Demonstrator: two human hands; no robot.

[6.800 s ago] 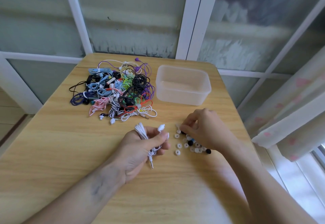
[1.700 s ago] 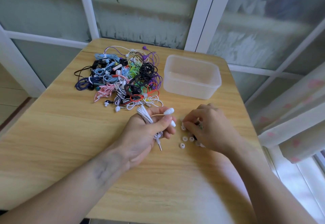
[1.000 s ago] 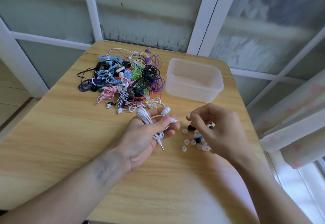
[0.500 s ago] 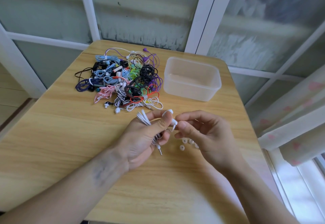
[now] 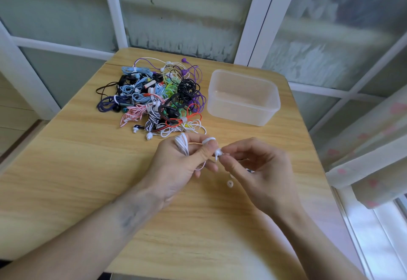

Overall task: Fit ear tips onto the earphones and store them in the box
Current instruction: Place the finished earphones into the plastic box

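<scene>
The left hand point(image 5: 176, 165) still grips the coiled white wired earphones point(image 5: 182, 146), one bud now pinched by thumb and forefinger. The right hand point(image 5: 262, 174) has left the loose white ear tips point(image 5: 230, 183) and pinches something tiny at that bud. The clear plastic box point(image 5: 243, 97) sits beyond.

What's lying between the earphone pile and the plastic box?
Nothing: bare wooden table separates the earphone pile from the plastic box in the head view.

Both forearms are bare, no sleeves; a faint bluish mark point(image 5: 127, 218) on the left forearm.

One box point(image 5: 243, 112), perhaps two ear tips point(image 5: 230, 183).
</scene>
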